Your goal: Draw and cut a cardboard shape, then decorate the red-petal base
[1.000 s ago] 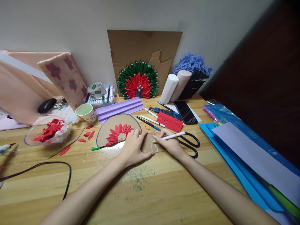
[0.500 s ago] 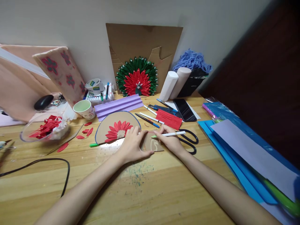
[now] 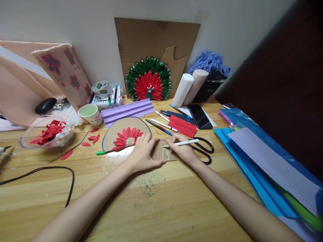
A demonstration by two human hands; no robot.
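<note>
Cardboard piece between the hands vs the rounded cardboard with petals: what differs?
The cardboard piece is smaller than the rounded cardboard. The cardboard piece carries a pale drawn line; the rounded cardboard has a blue curved edge and red petals. Both are brownish.

Site type: craft work area, set on a wooden table (image 3: 161, 205) against a plain wall (image 3: 83, 20). Indicators: cardboard panel (image 3: 156, 35) at 12 o'clock, blue yarn (image 3: 210, 62) at 1 o'clock, coloured sheets (image 3: 267, 158) at 4 o'clock, markers (image 3: 115, 95) at 10 o'clock
</note>
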